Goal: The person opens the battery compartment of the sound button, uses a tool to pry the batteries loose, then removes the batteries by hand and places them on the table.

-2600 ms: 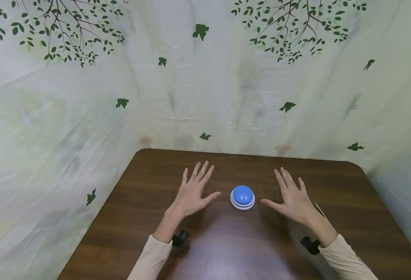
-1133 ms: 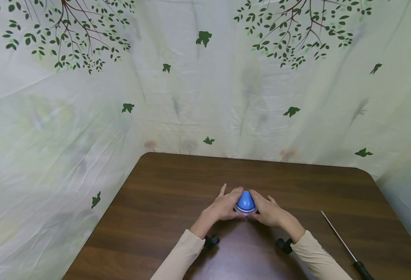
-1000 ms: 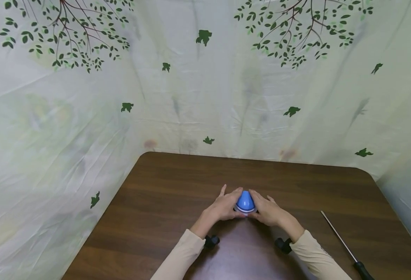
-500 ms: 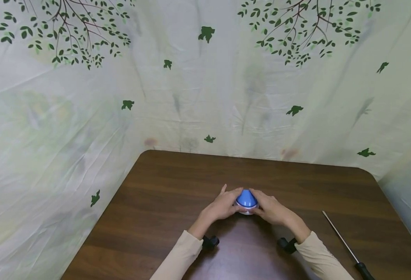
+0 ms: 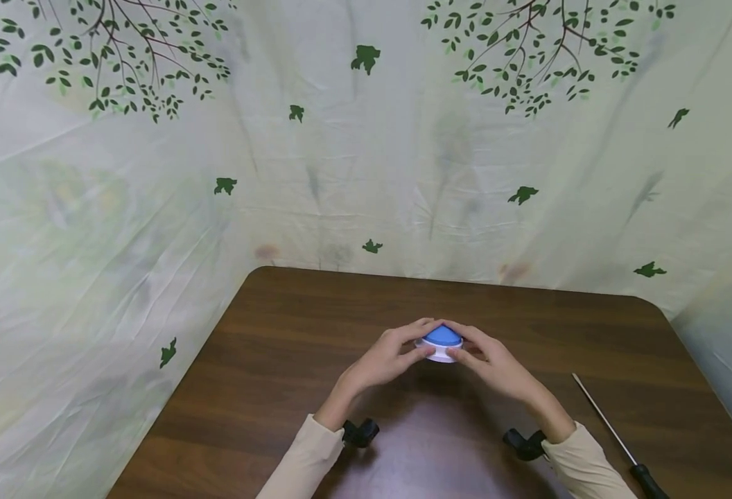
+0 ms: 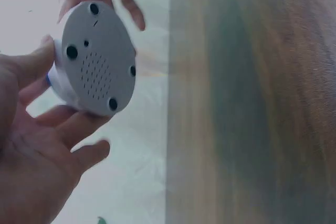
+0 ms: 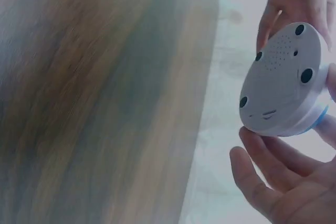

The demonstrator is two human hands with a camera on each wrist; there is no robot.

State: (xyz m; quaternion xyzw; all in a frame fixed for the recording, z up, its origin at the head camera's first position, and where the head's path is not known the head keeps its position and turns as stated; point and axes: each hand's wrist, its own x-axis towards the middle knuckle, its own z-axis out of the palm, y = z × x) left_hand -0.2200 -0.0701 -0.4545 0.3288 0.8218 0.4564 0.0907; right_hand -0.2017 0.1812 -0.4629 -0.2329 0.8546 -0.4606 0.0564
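Observation:
A round push button with a blue dome and a white base is held up off the table between both hands. My left hand grips its left side, thumb at the front of the base and fingers round the far side. From the right, my right hand grips it the same way. The wrist views show the underside: in the left one the white base has small speaker holes and several dark feet; in the right one the base also shows a battery-cover latch.
On the right of the brown wooden table lies a screwdriver with a black handle. A pale cloth backdrop printed with leaves and branches hangs behind and at the left. Each wrist wears a black camera.
Both hands came inward from either side and took hold of the push button on the table. Since half a second ago they have lifted it off the surface.

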